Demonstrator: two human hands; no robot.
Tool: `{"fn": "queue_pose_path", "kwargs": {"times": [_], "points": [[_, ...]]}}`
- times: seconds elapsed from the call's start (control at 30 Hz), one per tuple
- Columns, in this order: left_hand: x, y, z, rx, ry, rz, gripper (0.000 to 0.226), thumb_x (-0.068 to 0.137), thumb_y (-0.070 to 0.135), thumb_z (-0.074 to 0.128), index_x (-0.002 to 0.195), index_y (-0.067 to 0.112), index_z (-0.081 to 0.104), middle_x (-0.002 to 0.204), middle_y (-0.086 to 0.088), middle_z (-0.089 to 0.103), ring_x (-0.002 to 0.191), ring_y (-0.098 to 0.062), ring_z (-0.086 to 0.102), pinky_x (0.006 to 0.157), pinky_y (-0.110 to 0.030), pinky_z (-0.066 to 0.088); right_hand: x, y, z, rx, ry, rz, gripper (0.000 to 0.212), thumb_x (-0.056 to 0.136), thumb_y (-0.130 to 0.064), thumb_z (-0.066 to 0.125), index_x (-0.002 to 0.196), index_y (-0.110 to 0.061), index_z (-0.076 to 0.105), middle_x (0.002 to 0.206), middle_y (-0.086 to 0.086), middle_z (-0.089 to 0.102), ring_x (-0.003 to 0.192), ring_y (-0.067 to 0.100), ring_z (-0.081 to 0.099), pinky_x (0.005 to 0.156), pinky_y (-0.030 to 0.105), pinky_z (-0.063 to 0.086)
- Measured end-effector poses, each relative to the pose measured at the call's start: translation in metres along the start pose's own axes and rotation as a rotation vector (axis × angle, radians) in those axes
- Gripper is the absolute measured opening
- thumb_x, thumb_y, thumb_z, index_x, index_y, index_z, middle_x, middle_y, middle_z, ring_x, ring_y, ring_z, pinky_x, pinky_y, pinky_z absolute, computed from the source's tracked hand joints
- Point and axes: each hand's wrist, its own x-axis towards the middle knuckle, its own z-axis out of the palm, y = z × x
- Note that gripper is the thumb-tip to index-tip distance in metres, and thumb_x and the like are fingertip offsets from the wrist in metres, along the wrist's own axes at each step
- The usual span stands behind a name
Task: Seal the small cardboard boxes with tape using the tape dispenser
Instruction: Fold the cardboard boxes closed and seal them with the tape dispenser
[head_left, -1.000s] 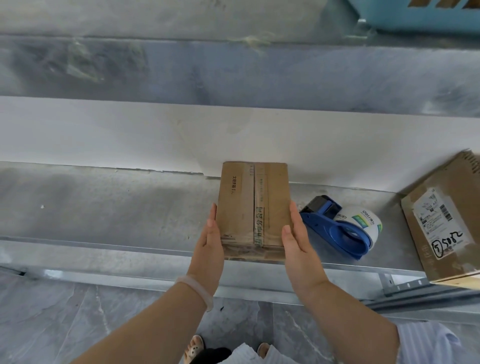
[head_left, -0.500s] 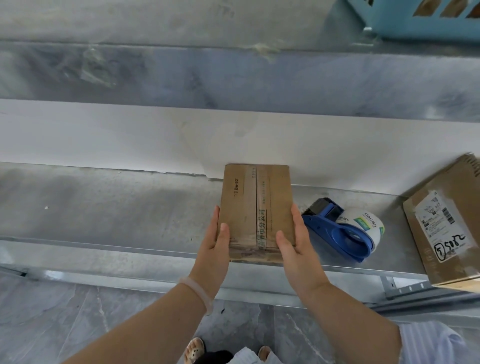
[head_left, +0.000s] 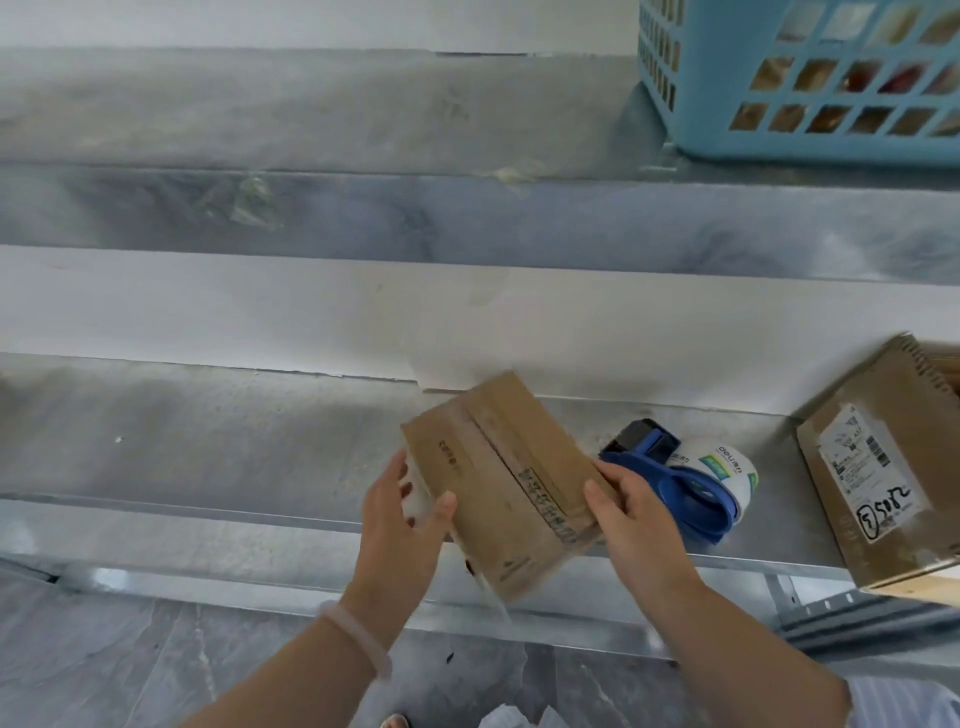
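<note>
A small flat cardboard box (head_left: 506, 480) with a taped centre seam sits turned at an angle over the front of the metal shelf (head_left: 208, 447). My left hand (head_left: 402, 525) grips its left edge, thumb on top and fingers underneath. My right hand (head_left: 631, 512) holds its right edge with the thumb on the top face. A blue tape dispenser (head_left: 685, 480) with a white roll lies on the shelf just right of the box, behind my right hand. A bigger cardboard box (head_left: 883, 499) with a shipping label rests at the shelf's right end.
A light blue plastic basket (head_left: 795, 78) stands on the upper shelf at top right. A white wall panel runs behind the lower shelf. Grey stone floor and my feet show below the shelf's front edge.
The box was square to the shelf; both hands have now turned it counterclockwise and drawn it partly over the front edge. The view has tilted up, showing more of the basket.
</note>
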Motion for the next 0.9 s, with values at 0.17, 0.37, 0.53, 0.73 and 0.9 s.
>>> {"fn": "queue_pose_path", "kwargs": {"times": [0.17,0.37,0.53,0.73,0.9], "points": [[0.046,0.006,-0.027,0.24,-0.122,-0.003,0.085,0.085,0.035,0.071,0.152,0.034,0.019,0.145,0.004,0.036,0.137,-0.018,0.034,0.11,-0.037,0.035,0.015,-0.011,-0.006,-0.107,-0.116,-0.03,0.022,0.098,-0.029,0.053,0.117,-0.039,0.058,0.11,-0.013,0.064,0.097,-0.002,0.059,0.065,0.009,0.042],[0.039,0.005,-0.025,0.184,-0.01,-0.049,0.07,0.083,0.031,0.074,0.144,0.027,0.04,0.112,0.011,0.055,0.094,-0.004,0.055,0.077,-0.013,0.043,0.006,-0.017,-0.005,-0.47,-0.007,-0.278,0.054,0.089,-0.046,0.061,0.139,-0.035,0.044,0.142,-0.014,0.037,0.135,0.008,0.032,0.115,0.036,0.031],[0.02,-0.013,-0.009,0.11,0.113,-0.138,0.103,0.068,0.048,0.082,0.15,0.029,0.023,0.116,-0.006,0.052,0.098,-0.019,0.06,0.08,-0.04,0.058,-0.021,-0.012,0.011,-0.955,-0.172,-0.699,0.06,0.085,-0.067,0.041,0.14,-0.044,0.036,0.136,-0.017,0.044,0.125,0.01,0.039,0.109,0.042,0.036],[0.022,-0.013,-0.026,0.146,0.148,-0.062,0.103,0.074,0.038,0.079,0.152,0.031,0.012,0.139,-0.005,0.031,0.125,-0.023,0.041,0.105,-0.048,0.041,0.003,0.005,-0.003,-0.936,-0.212,-0.891,0.039,0.089,-0.032,0.053,0.126,-0.043,0.055,0.13,-0.018,0.056,0.115,0.01,0.05,0.099,0.035,0.048],[0.032,-0.002,-0.041,0.162,-0.215,-0.007,0.071,0.081,0.02,0.076,0.142,0.032,0.04,0.135,0.005,0.052,0.108,0.0,0.055,0.084,-0.011,0.046,0.016,0.002,-0.02,-0.895,-0.2,-0.907,0.043,0.085,-0.019,0.064,0.121,-0.041,0.061,0.135,-0.014,0.057,0.127,0.01,0.049,0.103,0.042,0.047]]}}
